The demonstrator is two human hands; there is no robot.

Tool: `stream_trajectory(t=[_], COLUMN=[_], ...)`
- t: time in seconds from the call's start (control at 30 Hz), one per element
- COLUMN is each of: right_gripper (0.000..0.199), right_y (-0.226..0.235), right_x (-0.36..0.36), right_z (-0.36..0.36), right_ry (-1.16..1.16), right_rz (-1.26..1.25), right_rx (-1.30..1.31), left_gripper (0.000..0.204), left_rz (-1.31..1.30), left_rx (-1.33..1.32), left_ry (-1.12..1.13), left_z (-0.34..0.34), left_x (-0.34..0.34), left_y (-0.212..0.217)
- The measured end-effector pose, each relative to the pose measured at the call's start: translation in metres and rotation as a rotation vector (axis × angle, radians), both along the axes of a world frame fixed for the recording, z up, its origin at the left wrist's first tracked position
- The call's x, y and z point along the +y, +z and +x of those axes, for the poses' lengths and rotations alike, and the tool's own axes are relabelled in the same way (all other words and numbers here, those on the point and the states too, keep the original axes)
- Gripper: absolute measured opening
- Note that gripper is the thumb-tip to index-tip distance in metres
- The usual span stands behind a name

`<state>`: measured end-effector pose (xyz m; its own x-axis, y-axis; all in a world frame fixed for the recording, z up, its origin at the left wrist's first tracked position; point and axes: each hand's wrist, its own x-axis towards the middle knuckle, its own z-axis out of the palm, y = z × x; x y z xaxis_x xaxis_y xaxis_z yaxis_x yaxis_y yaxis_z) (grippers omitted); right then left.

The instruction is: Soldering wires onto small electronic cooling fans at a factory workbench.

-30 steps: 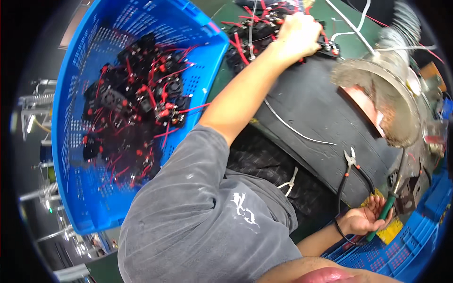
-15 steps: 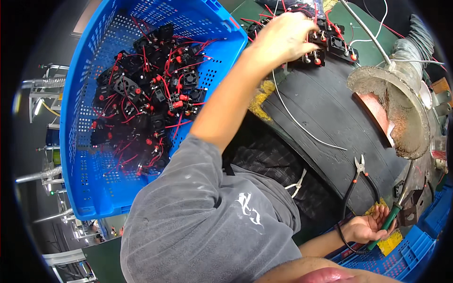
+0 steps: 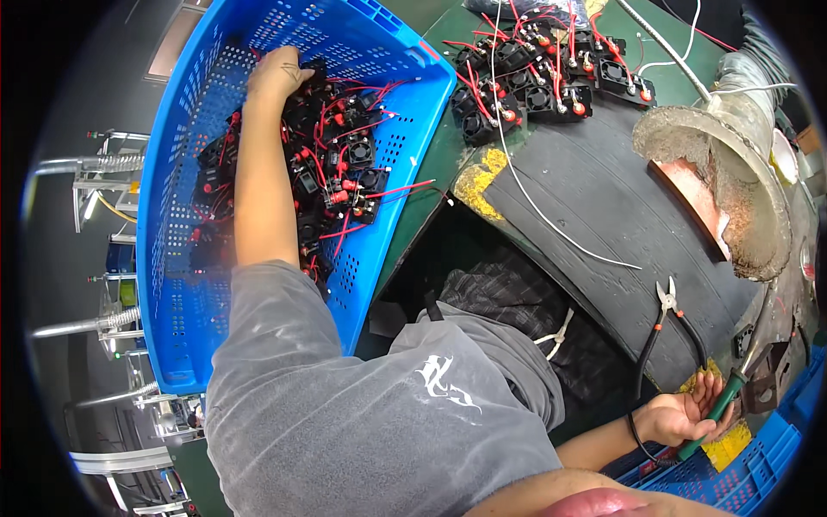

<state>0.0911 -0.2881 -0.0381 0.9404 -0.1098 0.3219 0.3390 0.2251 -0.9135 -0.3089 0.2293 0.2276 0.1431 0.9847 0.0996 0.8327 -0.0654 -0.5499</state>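
Note:
My left hand (image 3: 276,79) reaches into the blue plastic basket (image 3: 164,345), over the far side of a heap of small black fans (image 3: 345,172) with red wires. Its fingertips are hidden behind the hand, so its grip does not show. Low on the right, my right hand (image 3: 680,418) is closed around the green handle of a soldering iron (image 3: 722,405), its metal shaft pointing up and away. Several more black fans (image 3: 538,99) with red wires and red parts lie grouped at the far end of the bench.
Cutting pliers (image 3: 668,314) with black handles lie on the dark board (image 3: 586,189), as does a thin white cable (image 3: 551,228). A dirty metal fume hood (image 3: 767,198) with a flexible duct stands at the right. Another blue basket (image 3: 749,470) sits below my right hand.
My left hand has moved left from the fans on the bench into the blue basket. The right hand still holds the soldering iron, and the whole view has shifted slightly.

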Motion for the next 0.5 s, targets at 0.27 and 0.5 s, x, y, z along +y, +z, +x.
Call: stream_trajectory(t=[0.27, 0.5], right_gripper=[0.061, 0.060], right_y=[-0.002, -0.002], right_x=[-0.002, -0.001], right_z=[-0.001, 0.000], right_ry=[-0.003, -0.002], right_rz=[0.015, 0.008], right_rx=[-0.030, -0.033], left_gripper=[0.048, 0.043], left_rz=[0.055, 0.141], left_rx=[-0.198, -0.452], left_ry=[-0.116, -0.295], left_z=[-0.047, -0.059], left_x=[0.051, 0.049], left_y=[-0.045, -0.016])
